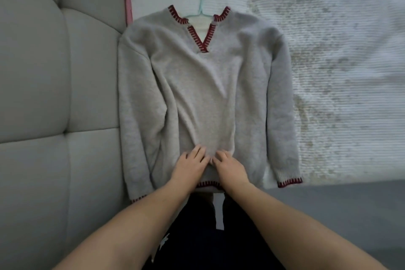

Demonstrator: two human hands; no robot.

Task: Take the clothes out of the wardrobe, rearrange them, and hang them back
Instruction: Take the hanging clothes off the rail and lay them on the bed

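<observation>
While spread flat on bed [328,50], grey sweater [197,85] on mint hanger [198,0]; left hand [189,164], right hand [230,165] side by side, fingers straight, pressing near hem.

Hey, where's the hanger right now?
In the head view, the light blue hanger is inside the neck of the grey sweater, upper centre; its hook lies on the bedspread, just right of the padded headboard.

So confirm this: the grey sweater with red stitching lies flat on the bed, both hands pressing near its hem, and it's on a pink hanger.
One detail is off: the hanger is pale turquoise, not pink, as the head view shows. The rest holds: grey sweater flat on the bed, left hand and right hand pressing near its hem.
</observation>
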